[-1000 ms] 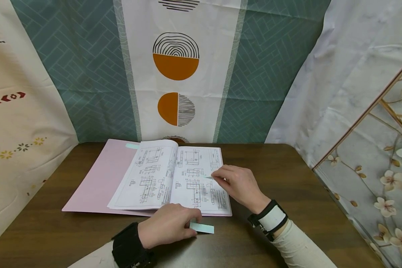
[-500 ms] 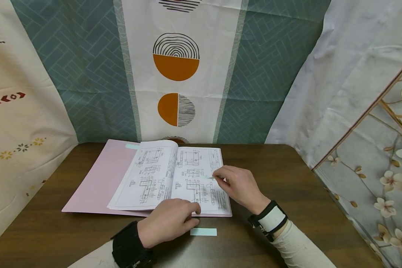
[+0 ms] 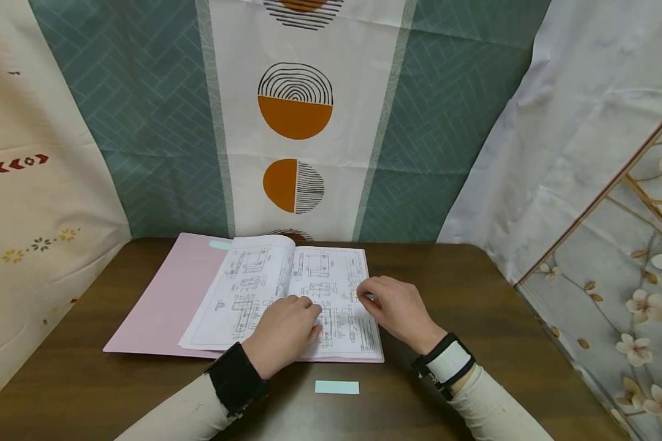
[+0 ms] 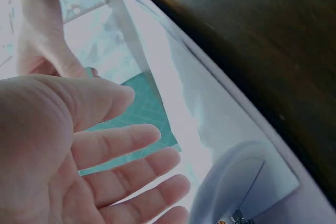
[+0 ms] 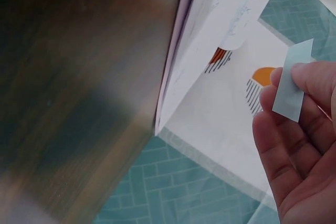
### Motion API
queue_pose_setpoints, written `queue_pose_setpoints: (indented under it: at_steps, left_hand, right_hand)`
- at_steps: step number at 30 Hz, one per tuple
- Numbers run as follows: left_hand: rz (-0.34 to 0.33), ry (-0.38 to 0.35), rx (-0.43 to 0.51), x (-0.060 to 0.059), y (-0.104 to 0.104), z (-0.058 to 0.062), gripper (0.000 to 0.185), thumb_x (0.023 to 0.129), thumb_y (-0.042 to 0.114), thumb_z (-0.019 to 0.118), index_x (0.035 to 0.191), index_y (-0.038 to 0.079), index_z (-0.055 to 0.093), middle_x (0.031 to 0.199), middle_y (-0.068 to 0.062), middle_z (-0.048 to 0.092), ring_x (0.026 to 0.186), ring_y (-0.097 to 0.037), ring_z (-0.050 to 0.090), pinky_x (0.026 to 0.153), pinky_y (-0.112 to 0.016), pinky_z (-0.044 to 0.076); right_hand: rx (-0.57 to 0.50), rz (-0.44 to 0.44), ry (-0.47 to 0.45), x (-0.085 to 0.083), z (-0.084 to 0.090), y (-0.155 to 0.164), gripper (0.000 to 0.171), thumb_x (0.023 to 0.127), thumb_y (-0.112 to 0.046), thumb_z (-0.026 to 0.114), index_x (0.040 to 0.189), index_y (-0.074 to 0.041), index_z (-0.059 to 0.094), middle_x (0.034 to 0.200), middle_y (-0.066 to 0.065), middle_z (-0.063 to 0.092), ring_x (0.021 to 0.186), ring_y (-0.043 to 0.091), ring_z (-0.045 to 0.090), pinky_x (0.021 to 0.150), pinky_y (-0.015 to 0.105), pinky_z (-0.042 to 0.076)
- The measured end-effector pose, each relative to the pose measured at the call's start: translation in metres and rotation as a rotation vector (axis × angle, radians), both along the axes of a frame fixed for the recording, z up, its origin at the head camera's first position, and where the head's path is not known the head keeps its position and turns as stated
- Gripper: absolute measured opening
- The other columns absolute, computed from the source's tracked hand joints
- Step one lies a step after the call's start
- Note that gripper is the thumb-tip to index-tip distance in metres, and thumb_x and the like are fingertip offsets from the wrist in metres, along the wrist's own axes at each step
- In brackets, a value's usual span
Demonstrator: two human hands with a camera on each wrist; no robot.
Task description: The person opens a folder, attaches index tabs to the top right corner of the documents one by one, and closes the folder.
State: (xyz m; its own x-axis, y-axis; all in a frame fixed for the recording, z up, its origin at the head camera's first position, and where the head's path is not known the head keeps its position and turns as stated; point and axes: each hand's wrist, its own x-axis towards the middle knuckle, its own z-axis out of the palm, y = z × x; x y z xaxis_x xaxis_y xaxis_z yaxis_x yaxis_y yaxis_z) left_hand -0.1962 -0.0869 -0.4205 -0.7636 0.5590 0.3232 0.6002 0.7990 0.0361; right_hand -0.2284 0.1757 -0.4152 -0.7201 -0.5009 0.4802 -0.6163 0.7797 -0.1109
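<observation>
A booklet (image 3: 331,269) of technical drawings lies spread inside a pink cover (image 3: 160,300) on the dark wooden table. Between thumb and fingers my right hand (image 3: 399,311) pinches a pale mint sticky note (image 5: 292,85), held over the right page near its outer edge. My left hand (image 3: 285,331) is over the lower middle of the pages, its fingers extended and holding nothing, as the left wrist view shows. Nearer to me, a mint sticky-note strip (image 3: 336,387) lies flat on the table. Another mint strip (image 3: 219,244) is on the cover's upper edge.
The wooden table (image 3: 452,392) extends around the booklet. Behind it hangs a green and white patterned cloth (image 3: 292,202), with pale curtains on both sides. The left page curves up towards the fold.
My left hand has let go of the mint strip on the table and moved up over the booklet. The right hand, still pinching its sticky note, has shifted slightly right.
</observation>
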Motion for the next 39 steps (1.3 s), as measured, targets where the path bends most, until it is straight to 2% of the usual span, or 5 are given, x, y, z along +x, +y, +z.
queue_pose_setpoints:
  at_steps: [6,10,17,24,39]
  left_hand:
    - [0.041,0.001,-0.087,-0.002,0.0,-0.007,0.027,0.096,0.027,0.086,0.108,0.003,0.08,0.104,-0.011,0.078,0.1,-0.03,0.073,0.092,-0.046,0.059]
    - [0.054,0.035,-0.127,-0.004,-0.002,-0.01,0.029,0.096,0.028,0.086,0.106,0.002,0.08,0.1,-0.012,0.077,0.097,-0.031,0.072,0.093,-0.047,0.058]
    - [0.044,0.007,-0.171,-0.004,-0.002,-0.014,0.034,0.095,0.032,0.086,0.107,0.001,0.081,0.098,-0.013,0.077,0.094,-0.033,0.073,0.093,-0.051,0.058]
    - [0.051,-0.012,-0.157,-0.003,-0.003,-0.013,0.03,0.095,0.032,0.086,0.102,0.003,0.08,0.093,-0.012,0.074,0.087,-0.032,0.073,0.083,-0.052,0.058]
    - [0.063,-0.06,-0.166,-0.005,-0.004,-0.014,0.034,0.097,0.034,0.084,0.108,0.002,0.081,0.097,-0.012,0.075,0.088,-0.032,0.071,0.081,-0.05,0.058]
  right_hand:
    - [0.031,0.01,0.021,-0.005,-0.003,0.004,0.028,0.088,-0.008,0.095,0.106,-0.02,0.077,0.102,-0.005,0.08,0.082,0.01,0.068,0.074,0.032,0.061]
    - [0.044,-0.001,0.025,-0.011,-0.004,0.007,0.029,0.087,-0.008,0.096,0.106,-0.02,0.077,0.101,-0.005,0.08,0.081,0.01,0.066,0.073,0.032,0.06]
    - [0.08,-0.035,0.01,-0.026,-0.008,0.014,0.027,0.089,-0.006,0.094,0.105,-0.02,0.077,0.1,-0.004,0.079,0.082,0.012,0.067,0.073,0.033,0.06]
    - [0.143,-0.048,0.014,-0.052,-0.008,0.021,0.026,0.091,-0.004,0.09,0.115,-0.014,0.084,0.107,-0.001,0.081,0.089,0.015,0.073,0.077,0.035,0.062]
    - [0.233,-0.088,0.053,-0.119,-0.012,0.023,0.012,0.096,-0.009,0.087,0.106,-0.015,0.084,0.099,0.0,0.08,0.085,0.017,0.074,0.071,0.037,0.061]
